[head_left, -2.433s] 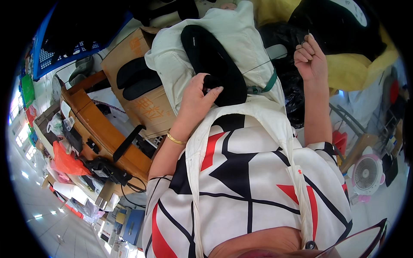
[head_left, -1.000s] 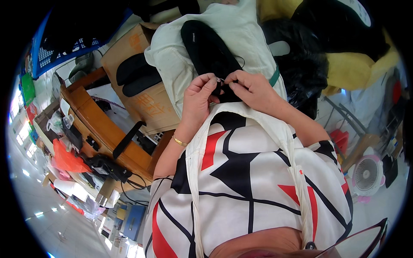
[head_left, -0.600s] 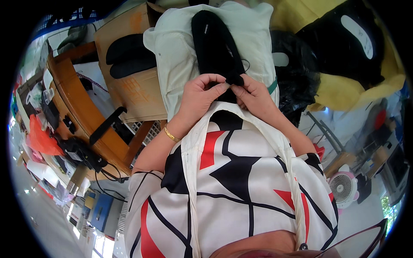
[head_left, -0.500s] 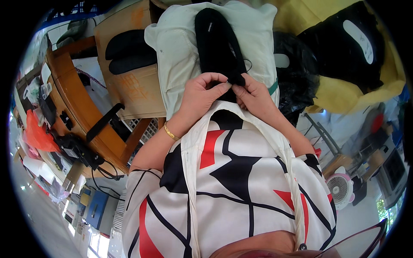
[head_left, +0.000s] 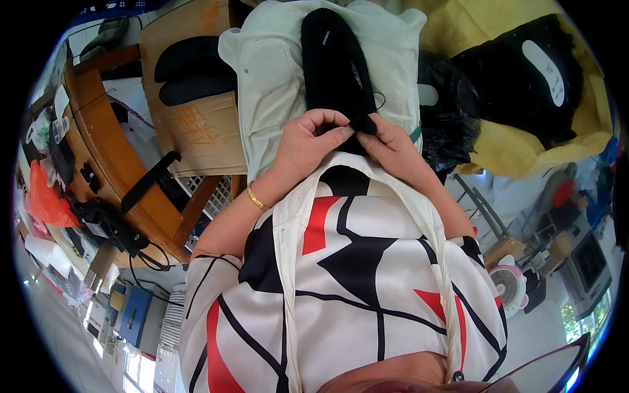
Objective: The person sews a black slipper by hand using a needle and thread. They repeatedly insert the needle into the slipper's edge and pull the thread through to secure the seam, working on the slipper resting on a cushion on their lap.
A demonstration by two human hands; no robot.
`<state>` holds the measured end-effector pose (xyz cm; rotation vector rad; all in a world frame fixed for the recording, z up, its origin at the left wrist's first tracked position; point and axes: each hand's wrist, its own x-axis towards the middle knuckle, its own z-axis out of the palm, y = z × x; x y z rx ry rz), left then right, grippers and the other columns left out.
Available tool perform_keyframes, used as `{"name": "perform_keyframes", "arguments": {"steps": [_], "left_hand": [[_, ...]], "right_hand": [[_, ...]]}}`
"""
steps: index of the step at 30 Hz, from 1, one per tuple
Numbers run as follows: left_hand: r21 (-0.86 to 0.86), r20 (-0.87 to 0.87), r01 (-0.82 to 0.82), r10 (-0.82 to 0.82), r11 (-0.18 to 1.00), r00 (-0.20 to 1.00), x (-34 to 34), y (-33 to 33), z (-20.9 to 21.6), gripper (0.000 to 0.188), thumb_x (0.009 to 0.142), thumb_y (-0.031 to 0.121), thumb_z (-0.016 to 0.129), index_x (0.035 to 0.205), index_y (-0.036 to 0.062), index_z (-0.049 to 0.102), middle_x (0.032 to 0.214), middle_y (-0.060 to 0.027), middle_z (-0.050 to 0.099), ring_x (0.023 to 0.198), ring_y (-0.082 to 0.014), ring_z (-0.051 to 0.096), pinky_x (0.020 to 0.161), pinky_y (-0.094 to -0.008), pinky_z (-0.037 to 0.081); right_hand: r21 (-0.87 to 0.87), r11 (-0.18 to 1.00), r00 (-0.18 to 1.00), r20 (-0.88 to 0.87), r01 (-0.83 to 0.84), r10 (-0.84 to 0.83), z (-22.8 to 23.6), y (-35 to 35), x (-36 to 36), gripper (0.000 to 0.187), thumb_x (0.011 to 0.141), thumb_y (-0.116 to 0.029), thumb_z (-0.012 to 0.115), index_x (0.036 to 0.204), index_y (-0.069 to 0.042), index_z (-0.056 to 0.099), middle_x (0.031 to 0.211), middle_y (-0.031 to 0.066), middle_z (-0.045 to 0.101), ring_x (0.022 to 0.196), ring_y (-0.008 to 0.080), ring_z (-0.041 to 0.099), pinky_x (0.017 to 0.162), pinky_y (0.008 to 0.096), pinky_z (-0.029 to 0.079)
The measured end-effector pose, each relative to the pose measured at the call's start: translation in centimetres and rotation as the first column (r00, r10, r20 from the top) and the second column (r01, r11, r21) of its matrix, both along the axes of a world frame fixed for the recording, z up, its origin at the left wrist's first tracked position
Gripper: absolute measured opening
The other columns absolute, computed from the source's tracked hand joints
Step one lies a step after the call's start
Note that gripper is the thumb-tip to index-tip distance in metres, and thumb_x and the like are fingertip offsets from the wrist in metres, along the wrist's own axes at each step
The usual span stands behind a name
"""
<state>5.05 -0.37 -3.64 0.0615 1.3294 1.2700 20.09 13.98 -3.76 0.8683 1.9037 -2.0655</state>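
Note:
A long black cloth slipper [head_left: 333,62] lies over the white cloth [head_left: 272,85] in front of me, its rounded toe pointing away. At its near end my left hand [head_left: 309,143] is closed, thumb and forefinger pinching the black fabric edge. My right hand [head_left: 394,145] is closed on the same end from the other side, its fingers bent round a folded bit of fabric. The two sets of fingertips nearly meet. A thin dark loop [head_left: 381,98], like thread or wire, sticks out beside the slipper on the right. Whether a needle is between the fingers is hidden.
On the left, a cardboard box [head_left: 206,147] bears a pair of black slippers [head_left: 196,88], beside a wooden frame [head_left: 98,134]. To the right are a black plastic bag [head_left: 458,131] and yellow cloth [head_left: 517,157] with black fabric and a white sole-shaped piece [head_left: 544,72] on it.
Both hands keep their hold at the slipper's near end. The right fingers and the fabric fold there have shifted slightly, and the slipper's far end sits a little more to the right.

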Motion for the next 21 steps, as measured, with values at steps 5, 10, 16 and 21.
{"name": "perform_keyframes", "arguments": {"steps": [5, 10, 16, 21], "left_hand": [[0.024, 0.031, 0.044, -0.045, 0.999, 0.999, -0.1, 0.2, 0.1, 0.017, 0.09, 0.003, 0.07, 0.107, 0.0001, 0.066, 0.096, -0.0012, 0.066, 0.082, -0.0053, 0.058, 0.071, -0.0181, 0.048], [0.004, -0.01, 0.119, -0.119, 0.993, 0.993, -0.3, 0.5, 0.3, 0.017, 0.09, 0.004, 0.07, 0.107, -0.0005, 0.066, 0.096, -0.0018, 0.066, 0.083, -0.0053, 0.059, 0.073, -0.0191, 0.049], [-0.037, -0.303, 0.23, -0.23, 0.972, 0.925, 0.2, 0.2, 0.3, 0.016, 0.092, 0.006, 0.068, 0.105, 0.0007, 0.06, 0.092, 0.0013, 0.062, 0.079, -0.0042, 0.057, 0.07, -0.0195, 0.048], [0.006, -0.421, 0.268, -0.241, 0.963, 0.875, -0.1, 0.2, 0.7, 0.016, 0.092, 0.007, 0.067, 0.105, 0.0013, 0.058, 0.091, 0.0028, 0.06, 0.08, -0.004, 0.053, 0.07, -0.0196, 0.045]], "right_hand": [[-0.257, 0.955, 0.989, 0.045, 0.147, -0.141, 0.3, -0.6, -0.2, 0.022, 0.094, -0.007, 0.059, 0.115, -0.005, 0.052, 0.083, 0.0033, 0.059, 0.068, 0.0068, 0.056, 0.063, 0.0231, 0.047], [-0.456, 0.879, 0.99, 0.041, 0.142, -0.138, 1.4, 0.5, -1.1, 0.031, 0.09, -0.013, 0.063, 0.118, -0.007, 0.052, 0.088, 0.0025, 0.058, 0.07, 0.008, 0.057, 0.063, 0.0234, 0.047], [0.264, 0.961, 0.988, -0.148, 0.085, -0.047, 0.2, 3.6, -1.1, 0.024, 0.093, -0.014, 0.062, 0.116, -0.007, 0.064, 0.088, 0.0015, 0.061, 0.074, 0.0096, 0.056, 0.067, 0.0244, 0.046], [0.719, 0.687, 0.94, -0.156, -0.102, 0.302, -0.6, 3.3, -2.5, 0.02, 0.09, -0.011, 0.067, 0.109, -0.007, 0.065, 0.085, 0.0078, 0.062, 0.073, 0.0201, 0.059, 0.064, 0.0297, 0.046]]}}
